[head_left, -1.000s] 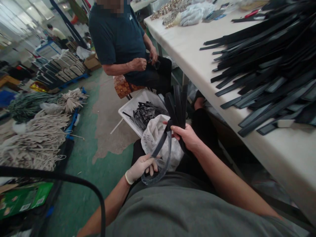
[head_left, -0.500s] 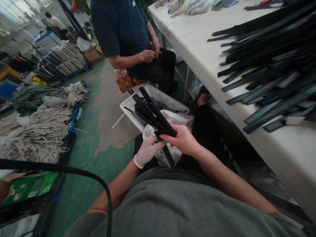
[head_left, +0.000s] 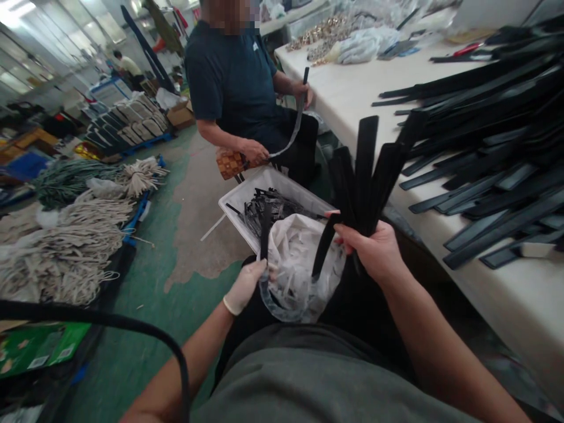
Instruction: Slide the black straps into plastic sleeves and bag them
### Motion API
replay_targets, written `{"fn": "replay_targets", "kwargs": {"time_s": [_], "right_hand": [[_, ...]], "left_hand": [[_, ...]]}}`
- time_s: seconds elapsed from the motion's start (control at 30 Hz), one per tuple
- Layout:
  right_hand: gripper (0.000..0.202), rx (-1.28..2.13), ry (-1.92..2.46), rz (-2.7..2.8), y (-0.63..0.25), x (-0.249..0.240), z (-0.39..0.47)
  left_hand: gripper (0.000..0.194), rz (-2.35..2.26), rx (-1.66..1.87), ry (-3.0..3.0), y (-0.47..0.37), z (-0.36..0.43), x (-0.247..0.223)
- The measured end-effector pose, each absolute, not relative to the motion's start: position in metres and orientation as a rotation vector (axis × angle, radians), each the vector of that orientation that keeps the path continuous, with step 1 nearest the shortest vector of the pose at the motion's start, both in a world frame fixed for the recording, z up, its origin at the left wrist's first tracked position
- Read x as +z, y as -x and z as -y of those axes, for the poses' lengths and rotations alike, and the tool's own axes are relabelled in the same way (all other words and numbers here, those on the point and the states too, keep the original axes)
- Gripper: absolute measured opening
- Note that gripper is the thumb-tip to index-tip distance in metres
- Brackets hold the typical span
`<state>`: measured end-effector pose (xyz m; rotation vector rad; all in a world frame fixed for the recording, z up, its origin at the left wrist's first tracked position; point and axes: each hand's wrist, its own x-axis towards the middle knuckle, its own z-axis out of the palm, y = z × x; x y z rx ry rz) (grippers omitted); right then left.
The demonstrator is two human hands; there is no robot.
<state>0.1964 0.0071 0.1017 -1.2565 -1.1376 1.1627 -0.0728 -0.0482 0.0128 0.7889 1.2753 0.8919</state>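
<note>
My left hand (head_left: 245,285), in a pale glove, pinches a black strip (head_left: 265,235) that stands up from its fingers. A clear, shiny band curves down from that hand across the front of a white bag (head_left: 293,241) filled with clear plastic scraps. Several black strips (head_left: 365,158) fan upward out of my right hand (head_left: 374,247), whose fingers are closed round their lower ends. One shorter strip (head_left: 325,244) bends down from the right fingertips over the bag. Behind the bag is a white bin (head_left: 233,205) holding black and clear pieces.
A pale table (head_left: 348,88) runs along the right, bearing a large pile of black strips (head_left: 493,135). Ahead sits a person (head_left: 238,82) holding a strip. Bundled cords (head_left: 83,235) lie at left; a black cable (head_left: 132,326) crosses the lower left.
My hands have moved apart, the right one rightward and up with the bunch, now fanned out. The left has drawn a strip away. The seated person's hands have spread with a strip between them.
</note>
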Motion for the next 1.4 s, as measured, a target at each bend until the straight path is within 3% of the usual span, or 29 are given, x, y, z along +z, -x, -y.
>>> {"fn": "replay_targets", "kwargs": {"time_s": [0.1,0.23,0.4,0.53,0.7,0.8,0.97,1.1,1.2,1.4], "right_hand": [[0.026,0.964,1.299,1.131,-0.203,0.105,-0.016],[0.027,0.69,1.359,1.125,-0.207,0.1,-0.043],[0.032,0.552,1.445,1.1,-0.215,0.075,-0.071],[0.031,0.725,1.414,1.034,-0.219,0.071,-0.052],[0.035,1.361,1.235,0.974,-0.218,0.073,-0.006],[0.037,1.661,1.149,0.854,-0.217,0.064,0.019],[0.034,1.907,1.115,0.734,-0.213,0.045,0.045],[0.032,2.014,1.094,0.62,-0.205,0.027,0.049],[0.03,2.051,1.091,0.589,-0.2,0.017,0.048],[0.031,2.081,1.076,0.717,-0.193,0.023,0.047]], "left_hand": [[0.037,-1.306,1.226,-0.706,0.098,-0.019,0.035],[0.042,-1.261,1.506,-0.805,0.115,-0.124,0.075],[0.041,-1.599,1.362,-1.081,0.119,-0.199,0.063],[0.029,-1.75,1.171,-1.389,0.104,-0.166,0.01],[0.026,-1.658,0.606,-1.521,0.065,-0.07,-0.046],[0.021,-1.654,0.464,-1.614,0.056,-0.026,-0.059],[0.034,-1.713,0.213,-1.764,0.068,0.016,-0.063],[0.02,-1.744,0.047,-1.795,0.071,0.029,-0.064],[0.019,-1.758,0.064,-1.789,0.07,0.029,-0.051],[0.024,-1.685,0.601,-1.672,0.078,0.025,0.016]]}}
